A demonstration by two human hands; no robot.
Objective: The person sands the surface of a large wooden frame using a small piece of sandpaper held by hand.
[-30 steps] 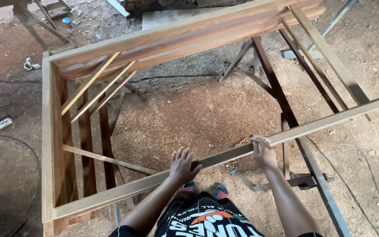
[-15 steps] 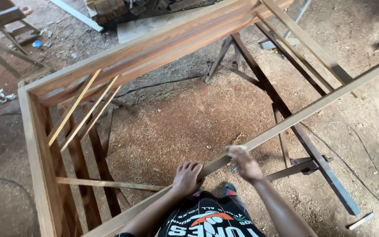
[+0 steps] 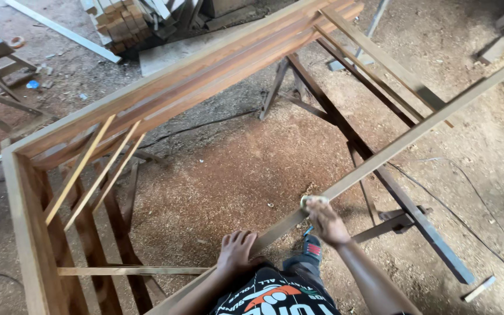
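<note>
A large wooden frame [image 3: 164, 87] rests on dark metal trestles [image 3: 345, 134]. Its near rail [image 3: 398, 143] runs diagonally from the lower left to the upper right. My left hand [image 3: 237, 251] lies flat on this rail, fingers spread. My right hand [image 3: 325, 221] presses a small pale pad, probably sandpaper [image 3: 313, 200], against the rail a little further to the right. Several thin slats [image 3: 97, 169] lean inside the frame at the left.
The floor [image 3: 217, 175] is covered with sawdust. A stack of cut timber [image 3: 135, 23] lies at the top. A long white strip [image 3: 59, 29] lies top left. A cable [image 3: 456, 204] trails on the right. A small offcut [image 3: 478, 289] lies lower right.
The view has swung so the frame sits higher and more tilted. My right hand has slid along the near rail. My left hand stays flat on the rail.
</note>
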